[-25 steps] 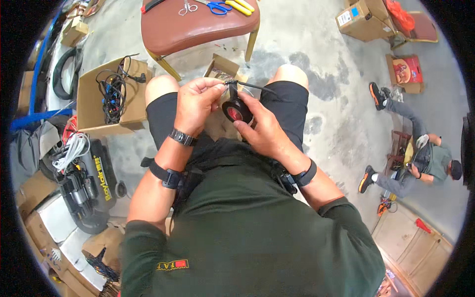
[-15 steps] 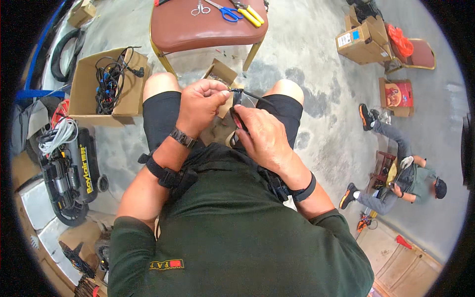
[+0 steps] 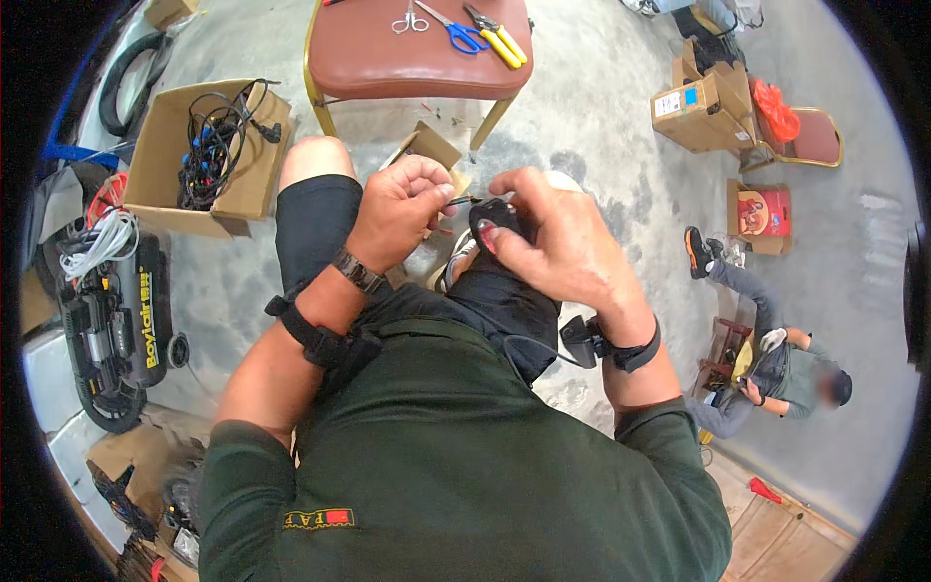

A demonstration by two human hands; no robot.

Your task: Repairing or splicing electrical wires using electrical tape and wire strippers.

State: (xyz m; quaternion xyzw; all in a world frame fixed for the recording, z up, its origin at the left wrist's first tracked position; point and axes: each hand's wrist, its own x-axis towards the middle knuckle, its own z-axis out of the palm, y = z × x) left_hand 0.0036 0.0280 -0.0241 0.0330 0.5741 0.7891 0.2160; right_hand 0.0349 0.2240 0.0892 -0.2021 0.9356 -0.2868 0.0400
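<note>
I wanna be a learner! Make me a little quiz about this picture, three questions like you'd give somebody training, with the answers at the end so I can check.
1. Pick one. What colour shows in the middle of the roll of black tape held in the right hand?
A) blue
B) red
C) white

2. True or false? The blue scissors are in the right hand too.

3. Fill the gap. The big open box on the left holds a tangle of black ____.

Key:
1. B, red.
2. False. The blue scissors lie on the chair.
3. cables
</note>
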